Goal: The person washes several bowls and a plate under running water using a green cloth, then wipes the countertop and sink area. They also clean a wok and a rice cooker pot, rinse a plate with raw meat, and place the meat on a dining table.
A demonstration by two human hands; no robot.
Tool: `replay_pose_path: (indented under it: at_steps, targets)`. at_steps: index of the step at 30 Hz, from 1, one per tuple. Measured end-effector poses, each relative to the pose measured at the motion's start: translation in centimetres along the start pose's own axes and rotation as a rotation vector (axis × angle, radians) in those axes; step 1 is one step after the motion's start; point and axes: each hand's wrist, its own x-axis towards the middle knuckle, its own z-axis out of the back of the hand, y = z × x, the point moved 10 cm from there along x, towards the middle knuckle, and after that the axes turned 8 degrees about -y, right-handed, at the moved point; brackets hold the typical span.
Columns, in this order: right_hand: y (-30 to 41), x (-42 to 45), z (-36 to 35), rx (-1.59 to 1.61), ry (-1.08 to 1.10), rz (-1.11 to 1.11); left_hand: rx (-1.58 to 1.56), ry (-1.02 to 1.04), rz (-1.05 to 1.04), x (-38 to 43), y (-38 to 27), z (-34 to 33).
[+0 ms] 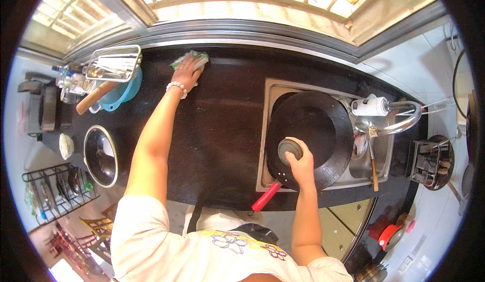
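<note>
My left hand (186, 73), with a white bead bracelet at the wrist, presses a green and white cloth (204, 58) onto the dark countertop (216, 130) near its back edge. A small round greyish object (289, 150), perhaps a cup or a lid, is held between the thumb and fingers of my right hand (303, 162). That hand is over the left part of a large black wok (314, 117). The wok lies across the steel sink (267, 130), its red handle (266, 197) pointing towards me over the counter's front edge.
A chrome faucet (411, 121) with a white filter unit (373, 105) curves over the sink's right side. A wooden-handled utensil (374, 172) rests there. At left are a blue basin (132, 88), a wire basket (113, 64), a dark round pan (100, 157) and a small bowl (66, 146).
</note>
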Motion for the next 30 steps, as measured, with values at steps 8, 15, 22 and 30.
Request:
replay_pose_path:
  at_steps: [8,15,22,30]
  targets:
    - [1.1,-1.0,-4.8,-0.086,-0.024,0.111,0.117,-0.260,0.518,-4.4,13.5,1.3]
    - [3.6,1.5,-15.4,-0.495,-0.063,0.519,0.166,-0.256,0.441,-14.7,6.3,1.6]
    - [2.4,-2.1,-23.3,-0.651,0.157,0.843,-0.196,-0.274,0.396,-19.7,2.8,3.9]
    - [4.2,-2.5,-17.0,-0.319,0.209,0.686,-1.197,-0.737,0.653,-0.6,-4.1,6.0]
